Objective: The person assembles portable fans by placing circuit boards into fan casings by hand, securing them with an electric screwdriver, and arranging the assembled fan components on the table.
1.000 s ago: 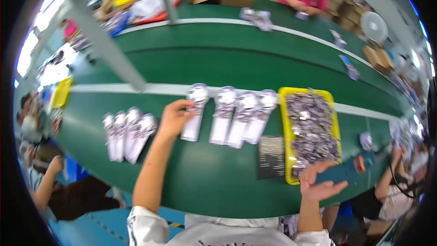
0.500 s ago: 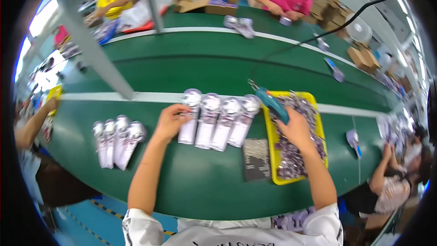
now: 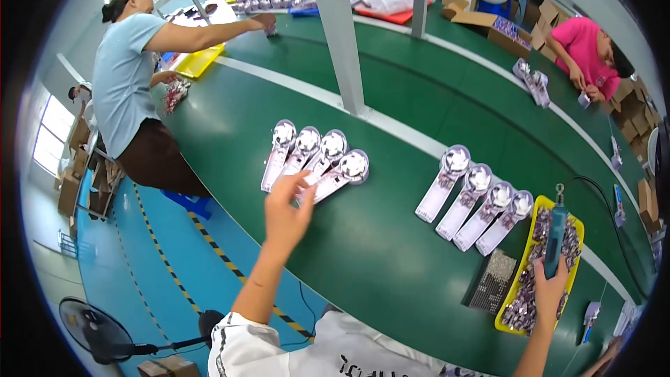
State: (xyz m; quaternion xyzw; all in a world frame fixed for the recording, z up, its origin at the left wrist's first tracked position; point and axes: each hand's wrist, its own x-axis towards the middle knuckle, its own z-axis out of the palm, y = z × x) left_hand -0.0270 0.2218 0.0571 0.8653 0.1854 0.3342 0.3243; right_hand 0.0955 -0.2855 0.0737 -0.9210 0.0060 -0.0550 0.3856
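Note:
Several white, long-handled plastic casings with clear round heads lie in two rows on the green bench. My left hand [image 3: 287,211] is at the left row, its thumb and fingers closed about the handle end of the nearest casing [image 3: 333,180]. The other row of casings [image 3: 480,197] lies to the right, beyond my left hand's reach at this moment. My right hand [image 3: 549,285] grips a teal electric screwdriver [image 3: 555,232], tip pointing away from me, over a yellow tray [image 3: 504,322] of small shiny parts. A dark plate of screws [image 3: 493,281] sits beside that tray.
A metal post [image 3: 336,35] rises from the pale divider rail [image 3: 405,132] along the bench [image 3: 391,237]. A co-worker in light blue [image 3: 129,70] reaches over the bench at left, near another yellow tray [image 3: 199,63]. A black cable [image 3: 621,216] hangs at right. A floor fan [image 3: 91,328] stands lower left.
The view has swung left. My left hand has left the right row of casings and moved to the left row. My right hand still holds the screwdriver above the yellow tray.

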